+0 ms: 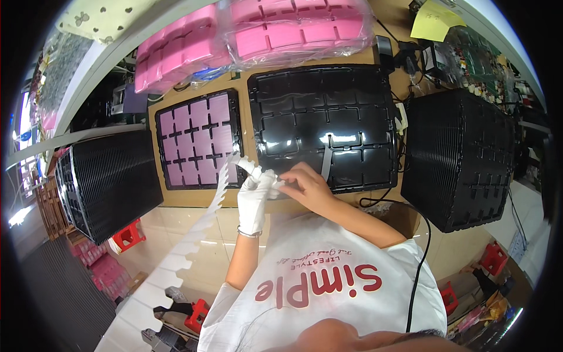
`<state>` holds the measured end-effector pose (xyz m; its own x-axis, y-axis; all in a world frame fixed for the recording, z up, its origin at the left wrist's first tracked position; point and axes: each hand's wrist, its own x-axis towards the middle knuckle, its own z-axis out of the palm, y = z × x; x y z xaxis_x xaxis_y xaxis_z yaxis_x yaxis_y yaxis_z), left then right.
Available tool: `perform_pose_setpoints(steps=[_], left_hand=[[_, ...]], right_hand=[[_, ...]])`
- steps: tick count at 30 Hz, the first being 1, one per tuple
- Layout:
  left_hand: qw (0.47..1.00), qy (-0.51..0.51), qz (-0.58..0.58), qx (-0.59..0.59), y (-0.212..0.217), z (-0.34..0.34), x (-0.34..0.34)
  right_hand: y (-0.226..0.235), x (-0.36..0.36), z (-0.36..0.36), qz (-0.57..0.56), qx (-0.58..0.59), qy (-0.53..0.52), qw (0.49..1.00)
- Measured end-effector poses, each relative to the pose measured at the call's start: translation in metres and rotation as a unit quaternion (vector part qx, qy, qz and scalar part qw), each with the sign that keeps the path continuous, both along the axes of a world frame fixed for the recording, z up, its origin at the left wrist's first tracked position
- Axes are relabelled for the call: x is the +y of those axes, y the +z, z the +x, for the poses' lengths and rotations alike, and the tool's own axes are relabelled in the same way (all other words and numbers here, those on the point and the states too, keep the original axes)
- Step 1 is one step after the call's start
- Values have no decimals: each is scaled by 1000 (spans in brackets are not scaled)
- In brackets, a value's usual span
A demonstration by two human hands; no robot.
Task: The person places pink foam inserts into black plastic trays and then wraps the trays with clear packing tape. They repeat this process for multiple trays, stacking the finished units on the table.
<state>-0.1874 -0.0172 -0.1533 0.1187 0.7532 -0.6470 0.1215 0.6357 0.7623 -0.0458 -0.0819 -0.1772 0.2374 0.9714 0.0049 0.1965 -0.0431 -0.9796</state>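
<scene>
My left hand, in a white glove, is closed on the upper end of a long white strip with a notched edge. The strip trails down to the lower left, past the table edge. My bare right hand meets the left at the fingertips, its thumb and forefinger pinched together; what lies between them is too small to make out. Both hands are over the front edge of a black molded tray. On that tray lies a narrow grey strip.
Left of it stands a black tray with pink sheets in its compartments. Tall stacks of black trays rise at the left and right. Bagged pink foam lines the back. A black cable hangs beside my right arm.
</scene>
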Motion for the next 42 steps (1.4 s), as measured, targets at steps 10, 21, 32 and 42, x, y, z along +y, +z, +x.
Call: perform_pose_setpoints(steps=[10,21,32,42], left_hand=[[999,52,-14,-5,-18,-29,-17],[972,-205,-112,-13,-8,-105,-12],[967,-229,-110,-23,-13,-106,-26],[976,-177,-125,-32,-19,-104,-24]], right_hand=[[-9,-11,-11,149,-78,110,980],[-44,23,-6,-54,-192,212,957],[-54,39,-9,-23,-271,256,928],[-60,36,-16,-33,-291,226,929]])
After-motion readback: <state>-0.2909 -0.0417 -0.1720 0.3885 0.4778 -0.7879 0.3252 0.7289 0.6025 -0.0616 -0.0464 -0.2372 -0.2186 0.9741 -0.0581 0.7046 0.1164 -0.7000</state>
